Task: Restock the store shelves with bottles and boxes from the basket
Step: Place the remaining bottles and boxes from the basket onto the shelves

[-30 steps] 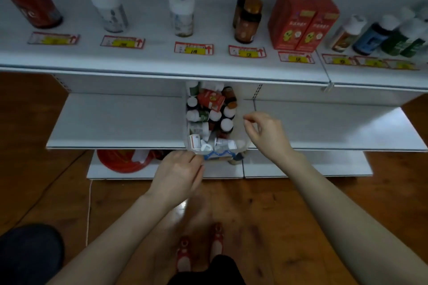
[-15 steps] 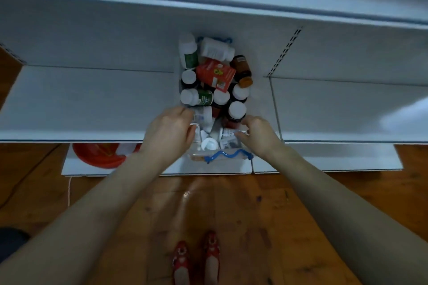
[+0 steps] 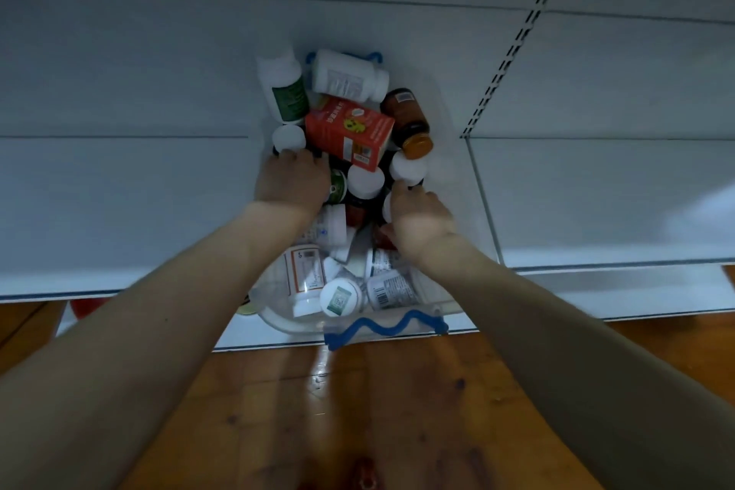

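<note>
A clear basket (image 3: 274, 314) with a blue wavy handle (image 3: 384, 326) sits on the white shelf (image 3: 119, 191), heaped with bottles and a red box (image 3: 350, 129); the left hand (image 3: 292, 181) lies beside a white cap (image 3: 288, 137); the right hand (image 3: 421, 219) touches a white-capped bottle (image 3: 407, 169); both grips are hidden.

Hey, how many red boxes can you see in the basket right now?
1. The red box lies on top, near the far end of the basket, beside the amber bottle. Others may be buried underneath.
</note>
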### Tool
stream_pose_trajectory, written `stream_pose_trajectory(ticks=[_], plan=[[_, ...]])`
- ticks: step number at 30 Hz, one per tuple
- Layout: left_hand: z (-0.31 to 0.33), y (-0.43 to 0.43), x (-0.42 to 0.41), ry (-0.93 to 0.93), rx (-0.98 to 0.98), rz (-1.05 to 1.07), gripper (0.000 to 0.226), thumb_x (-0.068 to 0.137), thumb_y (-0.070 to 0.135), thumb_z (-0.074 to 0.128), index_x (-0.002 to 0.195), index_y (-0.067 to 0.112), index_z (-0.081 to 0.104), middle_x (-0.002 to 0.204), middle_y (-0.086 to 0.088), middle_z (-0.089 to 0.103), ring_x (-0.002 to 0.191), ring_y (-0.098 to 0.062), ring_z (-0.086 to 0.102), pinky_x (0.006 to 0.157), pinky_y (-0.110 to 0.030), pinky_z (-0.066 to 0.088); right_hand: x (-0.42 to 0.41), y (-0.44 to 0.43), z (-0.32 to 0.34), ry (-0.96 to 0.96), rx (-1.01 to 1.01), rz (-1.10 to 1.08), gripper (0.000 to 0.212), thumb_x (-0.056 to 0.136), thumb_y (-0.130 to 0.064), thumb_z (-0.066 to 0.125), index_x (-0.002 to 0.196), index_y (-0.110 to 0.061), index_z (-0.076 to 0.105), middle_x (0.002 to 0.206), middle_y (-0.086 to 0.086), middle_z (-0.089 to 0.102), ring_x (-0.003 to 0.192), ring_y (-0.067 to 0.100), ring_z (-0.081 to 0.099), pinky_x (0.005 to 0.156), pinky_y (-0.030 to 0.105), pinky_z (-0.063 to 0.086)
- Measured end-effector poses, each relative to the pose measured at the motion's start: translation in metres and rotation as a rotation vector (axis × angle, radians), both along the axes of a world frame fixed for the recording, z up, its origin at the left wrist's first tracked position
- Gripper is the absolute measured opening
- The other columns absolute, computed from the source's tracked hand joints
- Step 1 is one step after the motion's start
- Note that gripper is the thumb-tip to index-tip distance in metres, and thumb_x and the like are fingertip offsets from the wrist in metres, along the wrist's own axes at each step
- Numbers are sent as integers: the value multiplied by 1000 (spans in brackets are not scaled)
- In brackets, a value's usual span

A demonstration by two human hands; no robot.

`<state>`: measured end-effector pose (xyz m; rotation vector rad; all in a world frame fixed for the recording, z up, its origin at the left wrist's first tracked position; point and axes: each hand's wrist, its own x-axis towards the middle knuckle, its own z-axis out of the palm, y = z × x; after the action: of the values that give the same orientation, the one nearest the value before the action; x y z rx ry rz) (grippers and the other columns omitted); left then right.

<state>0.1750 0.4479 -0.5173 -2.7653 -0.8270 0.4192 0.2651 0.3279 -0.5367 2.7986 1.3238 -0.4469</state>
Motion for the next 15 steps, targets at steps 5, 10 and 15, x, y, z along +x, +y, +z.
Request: stream_pose_trajectory(ticks=[5, 10, 15], plan=[[13, -2, -3, 16, -41, 7, 41, 91, 0, 41, 132, -1, 36, 130, -22, 40, 118, -36, 40, 85, -38, 39, 2, -2, 6, -5, 20, 14, 32, 95, -9, 46, 125, -1, 38, 124, 19, 48, 112, 34, 49, 83, 36, 40], [27, -12, -29, -260, 10, -82, 47, 50, -4, 81, 92, -10, 61, 83, -27, 58, 71, -36, 58, 51, -30, 37, -5, -17, 34, 13, 119, 46, 33, 92, -12, 47, 123, -5, 41, 122, 18, 48, 109, 32, 48, 82, 35, 37], [45, -44, -60, -405, -172, 31, 63, 35, -6, 85, 94, -9, 65, 75, -29, 57, 53, -37, 55, 42, -31, 45, -21, -39, 76, 81, 192, 21, 40, 88, -15, 55, 125, -5, 43, 124, 18, 48, 110, 34, 49, 88, 37, 39]])
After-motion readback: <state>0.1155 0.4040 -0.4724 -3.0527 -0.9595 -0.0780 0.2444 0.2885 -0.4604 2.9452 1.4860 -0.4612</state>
